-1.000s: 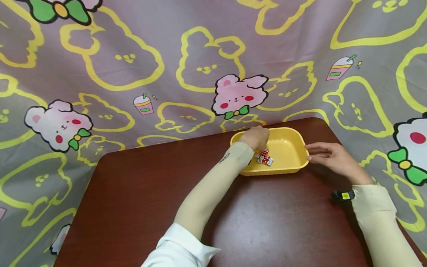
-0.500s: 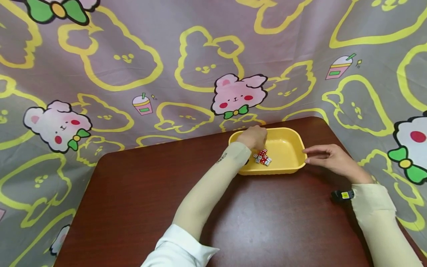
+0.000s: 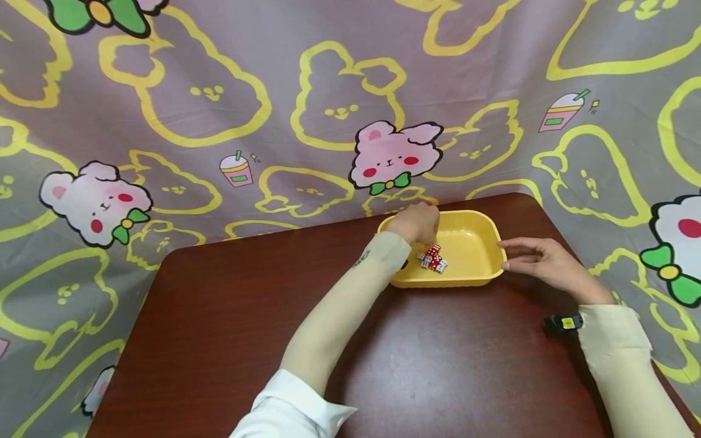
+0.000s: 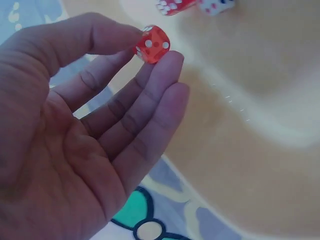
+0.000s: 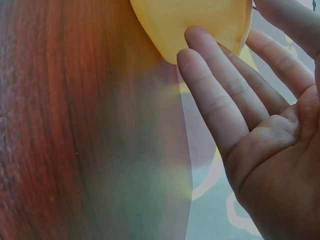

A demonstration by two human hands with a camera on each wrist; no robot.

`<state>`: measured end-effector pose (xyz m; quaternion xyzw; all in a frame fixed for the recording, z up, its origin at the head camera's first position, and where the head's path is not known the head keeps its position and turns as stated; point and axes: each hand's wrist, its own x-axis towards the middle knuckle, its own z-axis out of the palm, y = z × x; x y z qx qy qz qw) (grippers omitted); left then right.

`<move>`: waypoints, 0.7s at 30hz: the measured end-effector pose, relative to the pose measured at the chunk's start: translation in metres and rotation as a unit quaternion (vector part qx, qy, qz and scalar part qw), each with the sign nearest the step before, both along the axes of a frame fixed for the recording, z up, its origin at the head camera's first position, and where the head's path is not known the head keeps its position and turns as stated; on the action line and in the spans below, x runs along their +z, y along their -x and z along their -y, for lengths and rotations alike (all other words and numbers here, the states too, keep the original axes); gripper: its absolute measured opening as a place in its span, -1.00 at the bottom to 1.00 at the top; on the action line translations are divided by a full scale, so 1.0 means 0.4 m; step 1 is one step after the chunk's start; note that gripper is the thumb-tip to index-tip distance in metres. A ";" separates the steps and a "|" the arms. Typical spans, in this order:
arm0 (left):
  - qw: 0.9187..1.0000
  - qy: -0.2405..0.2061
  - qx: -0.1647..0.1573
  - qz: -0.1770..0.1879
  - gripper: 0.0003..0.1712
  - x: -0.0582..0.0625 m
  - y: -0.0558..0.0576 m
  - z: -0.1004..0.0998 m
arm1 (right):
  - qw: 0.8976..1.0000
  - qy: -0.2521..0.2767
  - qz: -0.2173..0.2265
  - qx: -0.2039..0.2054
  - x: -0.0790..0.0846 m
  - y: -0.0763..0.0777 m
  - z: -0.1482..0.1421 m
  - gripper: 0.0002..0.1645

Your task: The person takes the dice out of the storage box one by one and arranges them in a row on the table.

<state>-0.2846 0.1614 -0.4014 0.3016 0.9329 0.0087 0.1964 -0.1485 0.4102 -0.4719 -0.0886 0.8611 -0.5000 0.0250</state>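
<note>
In the left wrist view, my left hand (image 4: 100, 115) pinches a translucent red die (image 4: 153, 45) with white dots between thumb and fingertips. The head view has the back of that hand over the left part of a yellow plastic tub (image 3: 468, 249), where the die is hidden. A small heap of red and white dice (image 3: 432, 260) lies on the tub's floor, just below the hand. At the tub's right end is my right hand (image 3: 550, 261), fingers extended and fingertips at the outer wall. The right wrist view shows its fingers against the yellow wall (image 5: 160, 25).
The tub stands near the back right of a dark red-brown wooden table (image 3: 230, 316). A patterned cloth (image 3: 296, 121) with cartoon animals hangs behind the table and along its sides. A black band device (image 3: 564, 322) sits on the right wrist.
Both hands keep nearly the same places, with the left hand shifted very slightly left. The tub has slid slightly left, with a small gap change at the right fingertips; the dice heap looks the same.
</note>
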 end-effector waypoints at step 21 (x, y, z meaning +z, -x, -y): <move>0.997 -0.044 -0.051 -0.021 -0.90 0.099 -0.044 0.067 | 0.999 -0.028 0.025 -0.014 -0.003 0.001 -0.005 -0.37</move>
